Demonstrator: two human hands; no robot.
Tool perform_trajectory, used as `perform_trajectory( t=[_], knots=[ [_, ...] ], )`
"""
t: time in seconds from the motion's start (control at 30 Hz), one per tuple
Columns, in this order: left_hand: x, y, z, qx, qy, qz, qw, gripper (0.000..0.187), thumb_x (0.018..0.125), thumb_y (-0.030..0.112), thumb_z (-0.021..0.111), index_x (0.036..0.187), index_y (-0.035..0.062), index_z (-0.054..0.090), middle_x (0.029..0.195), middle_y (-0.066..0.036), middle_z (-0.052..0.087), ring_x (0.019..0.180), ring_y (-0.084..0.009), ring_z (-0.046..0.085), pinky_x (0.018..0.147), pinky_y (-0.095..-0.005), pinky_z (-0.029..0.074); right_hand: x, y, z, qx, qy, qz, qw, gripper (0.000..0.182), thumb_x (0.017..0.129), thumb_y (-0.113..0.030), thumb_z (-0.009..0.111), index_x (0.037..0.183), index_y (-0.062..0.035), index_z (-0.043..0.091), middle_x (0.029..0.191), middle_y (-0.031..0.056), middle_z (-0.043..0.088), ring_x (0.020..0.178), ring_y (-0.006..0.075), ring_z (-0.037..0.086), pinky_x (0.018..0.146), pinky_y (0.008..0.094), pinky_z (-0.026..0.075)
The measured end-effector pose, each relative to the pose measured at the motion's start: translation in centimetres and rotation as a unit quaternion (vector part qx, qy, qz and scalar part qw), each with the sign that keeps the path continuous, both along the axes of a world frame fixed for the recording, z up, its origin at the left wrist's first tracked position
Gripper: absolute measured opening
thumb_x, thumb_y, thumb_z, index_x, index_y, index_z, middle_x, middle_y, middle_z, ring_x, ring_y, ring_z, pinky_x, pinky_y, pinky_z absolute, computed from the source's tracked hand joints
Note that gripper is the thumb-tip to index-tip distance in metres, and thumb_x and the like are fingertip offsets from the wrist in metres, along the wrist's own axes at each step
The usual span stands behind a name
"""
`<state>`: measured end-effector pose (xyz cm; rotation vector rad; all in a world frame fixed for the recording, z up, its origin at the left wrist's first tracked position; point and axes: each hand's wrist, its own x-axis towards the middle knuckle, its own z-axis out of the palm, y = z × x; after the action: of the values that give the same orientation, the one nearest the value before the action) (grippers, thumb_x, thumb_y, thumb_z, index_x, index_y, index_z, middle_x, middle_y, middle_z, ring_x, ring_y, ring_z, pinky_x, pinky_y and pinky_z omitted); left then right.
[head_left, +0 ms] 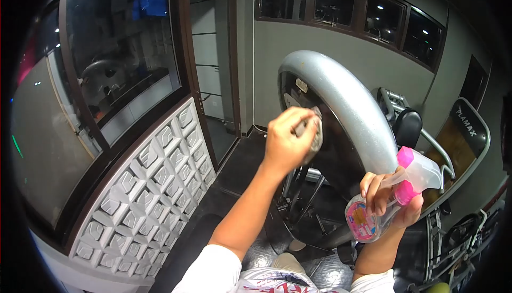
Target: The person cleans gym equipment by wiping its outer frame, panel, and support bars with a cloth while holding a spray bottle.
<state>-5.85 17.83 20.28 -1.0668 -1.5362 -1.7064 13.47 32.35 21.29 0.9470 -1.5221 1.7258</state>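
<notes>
We're mid-wipe: our left hand [285,138] clamps a cloth [316,135] against the machine's dark panel [341,149]. Our right hand [386,199] grips the spray bottle [392,197] below it; next probably calls for fresh panel beside the cloth.

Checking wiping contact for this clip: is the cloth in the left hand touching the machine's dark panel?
Touching. The head view shows the left hand pressing the grey cloth flat against the dark panel, no gap visible.

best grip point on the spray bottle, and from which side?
Probably the narrow neck just under the pink trigger head of the spray bottle, approached from the rear, opposite the nozzle. The body widens below, so the neck seats the fingers. The right hand holds it about there, bottle tilted, nozzle toward the machine's silver shroud.
</notes>
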Motion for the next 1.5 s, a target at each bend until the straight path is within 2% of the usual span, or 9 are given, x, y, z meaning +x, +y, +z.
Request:
perform_trajectory(
  t=[0.3, 0.4, 0.73, 0.9, 1.0, 1.13, 1.27, 1.37, 1.5],
  knots=[
    [-1.5, 0.3, 0.1, 0.031, 0.08, 0.011, 0.996, 0.012, 0.084, 0.0, 0.072, 0.095, -0.0043, 0.072, 0.09, -0.015, 0.072, 0.081, -0.0244, 0.072, 0.075, -0.0324, 0.056, -0.6, 0.0, 0.4, 0.043, -0.003, 0.016, 0.999, 0.065, 0.102, -0.06, 0.048, 0.13, -0.0016, 0.051, 0.06, -0.0001, 0.057, 0.05, 0.0159, 0.058, 0.071, 0.0361, 0.046],
    [-5.6, 0.5, 0.5, 0.026, -0.036, 0.036, 0.998, 0.012, 0.087, 0.002, 0.071, 0.097, -0.0042, 0.072, 0.092, -0.011, 0.073, 0.084, -0.0199, 0.071, 0.079, -0.0304, 0.054, -0.5, 0.1, 0.3, 0.045, -0.002, 0.013, 0.999, 0.064, 0.101, -0.061, 0.049, 0.126, -0.0016, 0.053, 0.06, -0.0005, 0.058, 0.05, 0.0152, 0.058, 0.071, 0.0359, 0.046],
    [-0.8, 0.6, -1.4, 0.041, 0.065, -0.015, 0.997, 0.009, 0.085, 0.0, 0.073, 0.093, -0.0043, 0.072, 0.089, -0.012, 0.072, 0.08, -0.0214, 0.071, 0.074, -0.0318, 0.056, -0.1, -0.9, 0.0, 0.007, -0.016, -0.055, 0.998, 0.065, 0.095, -0.066, 0.059, 0.105, -0.0022, 0.057, 0.054, -0.002, 0.059, 0.043, 0.0143, 0.057, 0.061, 0.0332, 0.045],
    [-7.5, 1.4, -0.9, 0.067, -0.078, 0.062, 0.993, 0.012, 0.088, 0.004, 0.071, 0.096, -0.0053, 0.072, 0.09, -0.011, 0.073, 0.084, -0.0166, 0.069, 0.078, -0.0281, 0.052, 0.1, 0.0, -0.8, -0.001, 0.008, -0.012, 1.0, 0.065, 0.093, -0.066, 0.062, 0.113, -0.005, 0.052, 0.053, -0.0003, 0.06, 0.043, 0.0158, 0.059, 0.06, 0.033, 0.045],
    [-6.1, 1.3, -1.1, 0.058, -0.025, 0.068, 0.996, 0.012, 0.089, 0.005, 0.071, 0.096, -0.0053, 0.072, 0.09, -0.011, 0.073, 0.085, -0.0168, 0.069, 0.079, -0.0285, 0.052, 0.3, 0.3, -1.2, -0.016, 0.013, 0.001, 1.0, 0.069, 0.091, -0.066, 0.065, 0.12, -0.0064, 0.044, 0.051, 0.0013, 0.06, 0.041, 0.0173, 0.059, 0.058, 0.0332, 0.045],
    [-0.6, 0.6, -1.2, 0.032, -0.002, -0.012, 0.999, 0.009, 0.089, 0.004, 0.072, 0.092, -0.0039, 0.072, 0.089, -0.011, 0.073, 0.084, -0.0191, 0.07, 0.079, -0.031, 0.054, 0.6, 0.0, -0.7, -0.009, -0.008, -0.03, 0.999, 0.068, 0.087, -0.064, 0.071, 0.109, -0.0096, 0.037, 0.051, 0.0049, 0.061, 0.041, 0.0213, 0.06, 0.057, 0.0343, 0.045],
    [-5.3, 0.8, -0.9, 0.036, -0.034, 0.054, 0.997, 0.014, 0.09, 0.009, 0.073, 0.095, -0.0035, 0.073, 0.091, -0.01, 0.074, 0.083, -0.0144, 0.069, 0.077, -0.0283, 0.053, 0.6, 0.3, -0.8, -0.001, -0.013, -0.03, 0.999, 0.068, 0.086, -0.063, 0.073, 0.105, -0.0093, 0.036, 0.052, 0.0067, 0.062, 0.042, 0.0228, 0.061, 0.058, 0.0352, 0.045],
    [-9.0, 1.0, 0.0, 0.011, -0.157, 0.046, 0.986, 0.013, 0.089, 0.007, 0.071, 0.095, -0.0043, 0.073, 0.09, -0.013, 0.075, 0.082, -0.0191, 0.071, 0.076, -0.0309, 0.054, 1.1, 0.3, -1.1, -0.01, -0.022, -0.02, 1.0, 0.068, 0.086, -0.062, 0.074, 0.107, -0.0088, 0.037, 0.052, 0.0072, 0.062, 0.044, 0.0237, 0.062, 0.059, 0.0363, 0.046],
    [-3.1, 0.5, -0.6, 0.025, -0.048, 0.007, 0.999, 0.011, 0.087, 0.003, 0.072, 0.094, -0.005, 0.072, 0.089, -0.012, 0.074, 0.082, -0.018, 0.072, 0.075, -0.0296, 0.055, 1.1, 0.4, -0.2, -0.039, -0.042, 0.03, 0.998, 0.066, 0.072, -0.054, 0.088, 0.092, -0.0016, 0.054, 0.056, 0.014, 0.063, 0.048, 0.0284, 0.063, 0.06, 0.0411, 0.047]
  ],
)
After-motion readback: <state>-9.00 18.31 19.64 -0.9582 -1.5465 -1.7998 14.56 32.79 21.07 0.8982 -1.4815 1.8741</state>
